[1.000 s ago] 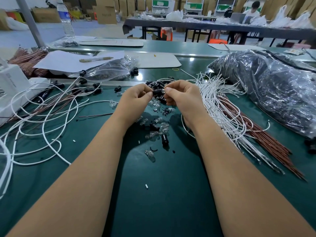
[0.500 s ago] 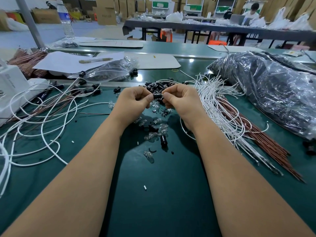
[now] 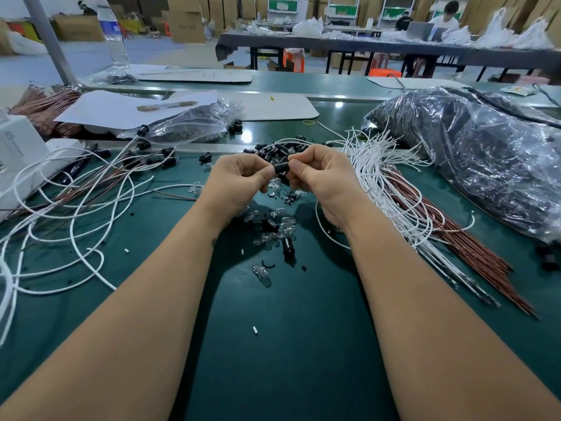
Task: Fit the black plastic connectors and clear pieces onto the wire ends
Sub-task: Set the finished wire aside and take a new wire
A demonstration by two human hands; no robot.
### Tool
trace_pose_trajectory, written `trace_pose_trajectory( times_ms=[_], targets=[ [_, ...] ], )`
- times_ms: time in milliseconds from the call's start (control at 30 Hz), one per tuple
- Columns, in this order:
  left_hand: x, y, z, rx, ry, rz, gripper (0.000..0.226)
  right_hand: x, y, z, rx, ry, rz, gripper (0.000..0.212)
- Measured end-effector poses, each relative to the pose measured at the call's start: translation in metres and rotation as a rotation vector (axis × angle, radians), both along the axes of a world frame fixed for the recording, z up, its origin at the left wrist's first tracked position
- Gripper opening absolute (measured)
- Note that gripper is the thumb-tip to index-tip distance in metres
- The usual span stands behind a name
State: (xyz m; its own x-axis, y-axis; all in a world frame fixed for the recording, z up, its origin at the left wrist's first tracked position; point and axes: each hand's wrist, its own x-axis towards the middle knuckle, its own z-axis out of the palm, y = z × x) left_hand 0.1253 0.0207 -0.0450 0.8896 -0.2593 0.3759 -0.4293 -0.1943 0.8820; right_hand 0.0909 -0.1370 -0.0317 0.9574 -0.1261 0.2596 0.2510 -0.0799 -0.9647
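Note:
My left hand [image 3: 239, 180] and my right hand [image 3: 321, 177] meet over the green table [image 3: 288, 344], both pinching one small black connector [image 3: 281, 167] between their fingertips. Behind the hands lies a heap of loose black connectors [image 3: 274, 150]. Below the hands several clear pieces [image 3: 285, 226] and one black connector [image 3: 288, 247] are scattered; one clear piece [image 3: 261, 273] lies apart, nearer me. A bundle of white wires [image 3: 382, 177] with brown wires [image 3: 473, 250] fans out to the right. Looped white wires [image 3: 76, 208] with fitted connectors [image 3: 164, 161] sprawl on the left.
A large plastic bag of dark parts [image 3: 479, 159] fills the right side. A smaller clear bag [image 3: 194, 123] and white paper [image 3: 115, 107] lie at the back left, a white box [image 3: 18, 153] at the far left edge. A water bottle [image 3: 113, 38] stands behind.
Both hands have stayed together on the connector and shifted very slightly; the connector now shows more fully between the fingertips. Nothing on the table has moved.

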Motion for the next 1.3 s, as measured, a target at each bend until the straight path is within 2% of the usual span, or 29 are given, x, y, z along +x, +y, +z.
trace_pose_trajectory(
  times_ms=[267, 500, 633, 733, 833, 933, 1000, 1100, 1200, 1300],
  targets=[
    [0.004, 0.002, -0.003, -0.022, 0.006, 0.003, 0.023, -0.002, 0.000, 0.001, -0.156, -0.027, 0.035, 0.018],
    [0.004, -0.001, -0.002, -0.016, -0.004, 0.032, 0.018, 0.000, 0.002, -0.001, -0.114, -0.030, -0.004, 0.008],
    [0.002, -0.005, 0.000, 0.043, -0.113, 0.118, 0.011, 0.002, 0.012, -0.002, -0.238, -0.023, -0.136, 0.012],
    [0.001, -0.004, 0.005, 0.111, -0.168, 0.126, 0.011, 0.002, 0.017, 0.000, -0.265, -0.100, -0.191, 0.017],
    [0.001, 0.003, 0.010, 0.216, -0.221, 0.153, 0.015, 0.001, 0.016, 0.003, -0.186, -0.210, -0.329, 0.017],
    [0.000, 0.012, 0.014, 0.432, -0.275, 0.180, 0.021, -0.001, 0.009, 0.008, -0.014, -0.320, -0.602, 0.015],
    [-0.002, 0.014, 0.017, 0.536, -0.290, 0.197, 0.024, -0.003, 0.006, 0.009, 0.019, -0.365, -0.716, 0.014],
    [-0.003, 0.016, 0.025, 0.535, -0.331, 0.316, 0.026, -0.004, 0.010, 0.008, -0.120, -0.379, -0.687, 0.013],
    [0.000, 0.029, 0.047, 0.447, -0.389, 0.454, 0.023, -0.004, 0.017, 0.002, -0.438, -0.369, -0.582, 0.031],
    [0.007, 0.059, 0.079, 0.474, -0.522, 0.657, 0.024, -0.004, 0.019, -0.002, -0.681, -0.380, -0.561, 0.045]
  ],
)
